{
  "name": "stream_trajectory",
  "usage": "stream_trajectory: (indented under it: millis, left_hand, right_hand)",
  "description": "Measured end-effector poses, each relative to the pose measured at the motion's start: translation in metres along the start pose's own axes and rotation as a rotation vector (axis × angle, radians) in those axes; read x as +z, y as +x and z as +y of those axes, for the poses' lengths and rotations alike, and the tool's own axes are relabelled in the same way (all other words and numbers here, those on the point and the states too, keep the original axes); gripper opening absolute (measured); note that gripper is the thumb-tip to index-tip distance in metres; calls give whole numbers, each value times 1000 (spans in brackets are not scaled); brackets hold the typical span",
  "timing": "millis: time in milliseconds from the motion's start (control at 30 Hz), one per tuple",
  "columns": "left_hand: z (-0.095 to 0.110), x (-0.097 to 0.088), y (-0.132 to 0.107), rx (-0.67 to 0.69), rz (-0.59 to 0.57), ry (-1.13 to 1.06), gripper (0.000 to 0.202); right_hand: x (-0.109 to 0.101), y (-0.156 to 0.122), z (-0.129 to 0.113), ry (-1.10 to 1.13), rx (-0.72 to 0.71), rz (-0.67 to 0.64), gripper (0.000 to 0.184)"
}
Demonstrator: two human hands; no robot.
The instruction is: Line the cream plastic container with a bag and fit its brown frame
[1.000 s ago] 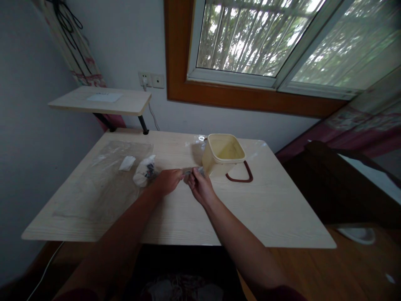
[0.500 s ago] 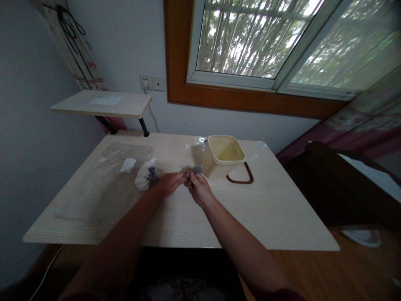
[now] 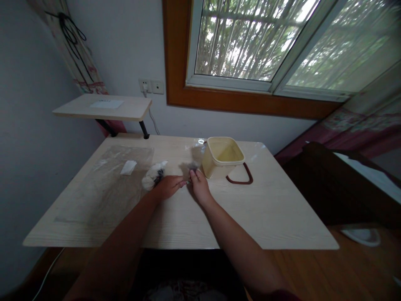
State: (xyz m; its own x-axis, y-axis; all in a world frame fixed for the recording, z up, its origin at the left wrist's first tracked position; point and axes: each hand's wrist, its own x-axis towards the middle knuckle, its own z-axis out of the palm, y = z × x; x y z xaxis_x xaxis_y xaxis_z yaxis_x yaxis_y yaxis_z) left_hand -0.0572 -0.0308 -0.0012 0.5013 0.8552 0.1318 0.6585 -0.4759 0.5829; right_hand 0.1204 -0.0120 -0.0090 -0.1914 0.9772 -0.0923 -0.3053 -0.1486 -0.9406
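At the middle of the desk [image 3: 238, 217] my hands work close together with fingertips almost meeting. My right hand [image 3: 200, 187] pinches a small, greyish, filmy piece [image 3: 193, 166] that sticks up beyond its thumb. The fingers of my left hand [image 3: 171, 187] are closed and point toward the right hand; what they grip is too small to make out. Against the back of the left hand lies a white rounded bundle [image 3: 150, 179] with dark markings. Just beyond the right hand stands a pale yellow square tub [image 3: 216, 167], its brown handle [image 3: 239, 182] resting on the desk.
A clear plastic sheet [image 3: 90, 196] covers the desk's left part, with a small white packet [image 3: 128, 167] on it. A raised shelf [image 3: 125, 109] bearing a white paper [image 3: 106, 103] stands at the back left. Behind the desk are a wall socket [image 3: 145, 85] and a window.
The white bundle has shifted right, closer to my left hand. My hands have drawn slightly apart, and the greyish piece now stands more upright. The tub has not moved.
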Motion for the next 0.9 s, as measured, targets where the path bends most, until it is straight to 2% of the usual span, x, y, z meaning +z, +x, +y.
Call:
stream_trajectory:
  millis: [100, 200, 333, 433, 600, 767, 900]
  left_hand:
    - [3, 1, 0, 25, -11, 110, 31]
    - [3, 2, -1, 64, 10, 262, 24]
    - [-4, 0, -3, 99, 48, 354, 19]
    - [-8, -4, -5, 138, 91, 412, 23]
    - [-7, -14, -8, 235, 205, 540, 23]
    - [-6, -18, -11, 343, 274, 594, 21]
    - [-6, -19, -12, 360, 298, 588, 15]
  right_hand:
    - [-1, 3, -3, -344, -196, 94, 29]
    - [2, 2, -8, -638, -215, 89, 26]
    - [11, -3, -20, -1256, -155, -39, 22]
    - [16, -6, -29, -1536, -131, -173, 30]
    - [13, -9, -36, -1607, -154, -308, 31]
    - [5, -8, -35, -1437, -217, -494, 30]
    - [-2, -3, -35, -1312, -216, -635, 26]
